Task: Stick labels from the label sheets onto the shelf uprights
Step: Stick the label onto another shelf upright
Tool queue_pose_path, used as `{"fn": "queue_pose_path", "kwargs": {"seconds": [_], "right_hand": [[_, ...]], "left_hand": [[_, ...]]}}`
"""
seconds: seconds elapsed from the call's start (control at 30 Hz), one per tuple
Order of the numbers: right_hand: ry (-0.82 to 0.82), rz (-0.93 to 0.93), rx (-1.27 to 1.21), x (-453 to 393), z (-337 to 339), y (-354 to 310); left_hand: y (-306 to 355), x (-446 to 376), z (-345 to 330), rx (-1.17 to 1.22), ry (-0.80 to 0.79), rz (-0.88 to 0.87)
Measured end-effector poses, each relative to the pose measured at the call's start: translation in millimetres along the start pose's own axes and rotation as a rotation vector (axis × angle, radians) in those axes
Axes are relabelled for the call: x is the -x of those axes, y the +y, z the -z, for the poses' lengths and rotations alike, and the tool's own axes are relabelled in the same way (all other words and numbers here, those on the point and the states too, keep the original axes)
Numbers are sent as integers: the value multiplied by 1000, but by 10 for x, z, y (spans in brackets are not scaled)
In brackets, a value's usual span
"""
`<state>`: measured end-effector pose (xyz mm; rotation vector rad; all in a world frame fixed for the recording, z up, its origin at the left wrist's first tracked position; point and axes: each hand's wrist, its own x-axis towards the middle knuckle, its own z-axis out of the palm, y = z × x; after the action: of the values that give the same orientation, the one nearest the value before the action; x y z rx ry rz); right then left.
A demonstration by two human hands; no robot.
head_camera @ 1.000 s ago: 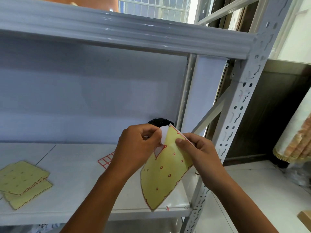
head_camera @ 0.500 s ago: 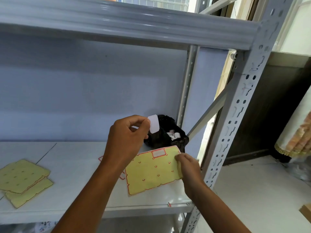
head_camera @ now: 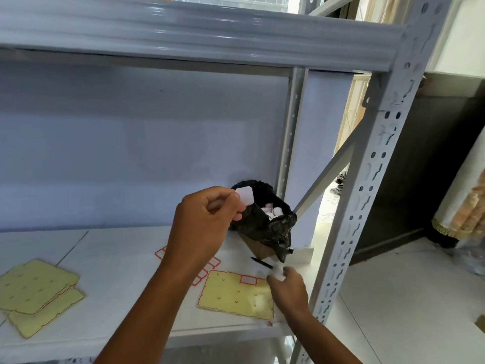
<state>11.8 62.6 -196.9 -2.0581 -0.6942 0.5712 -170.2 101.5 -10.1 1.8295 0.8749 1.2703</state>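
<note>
My left hand [head_camera: 202, 227] is raised above the shelf and pinches a small white label [head_camera: 244, 196] between thumb and forefinger. A yellow label sheet [head_camera: 231, 292] lies flat on the shelf board [head_camera: 118, 258], with one red-bordered label [head_camera: 248, 279] left on it. At the sheet's right edge rests my right hand [head_camera: 290, 290], fingers curled, with a blurred white bit at the fingertips. The perforated front right upright [head_camera: 367, 206] stands just right of that hand. The rear upright [head_camera: 290, 143] is behind.
A black bag in a small box [head_camera: 265, 222] holds white scraps at the shelf's back right, with a black pen [head_camera: 262, 264] in front. Empty yellow backing sheets [head_camera: 34, 287] lie at the left. Another red-bordered label sheet [head_camera: 207, 269] shows under my left arm. A diagonal brace [head_camera: 328, 169] crosses the right side.
My left hand peeled the white label off and lifted it. My right hand lowered the yellow sheet flat onto the shelf and now sits at its right edge.
</note>
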Motion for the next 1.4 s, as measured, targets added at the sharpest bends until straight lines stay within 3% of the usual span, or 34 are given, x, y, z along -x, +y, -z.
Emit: {"fn": "queue_pose_path", "kwargs": {"seconds": [0.13,0.23,0.33,0.63,0.9,1.4], "right_hand": [[11,236,-409,367,386,-760],[-81,303,-673,683,729,-1293],[-154,325,-781,860,985,-1541],[29,416,-832,815,1471,-1444],[237,642,-864,503,2287,-1405],[122,697,-718,21,2624,-1282]], "left_hand": [[31,47,-50,-62,6,-37],[94,94,-128,-144,-25,-95],[139,161,-238,-234,-75,-154],[342,297,-552,-138,-82,-236],[775,349,-833,113,-100,-138],[1163,-189,-1640,250,-89,-38]]}}
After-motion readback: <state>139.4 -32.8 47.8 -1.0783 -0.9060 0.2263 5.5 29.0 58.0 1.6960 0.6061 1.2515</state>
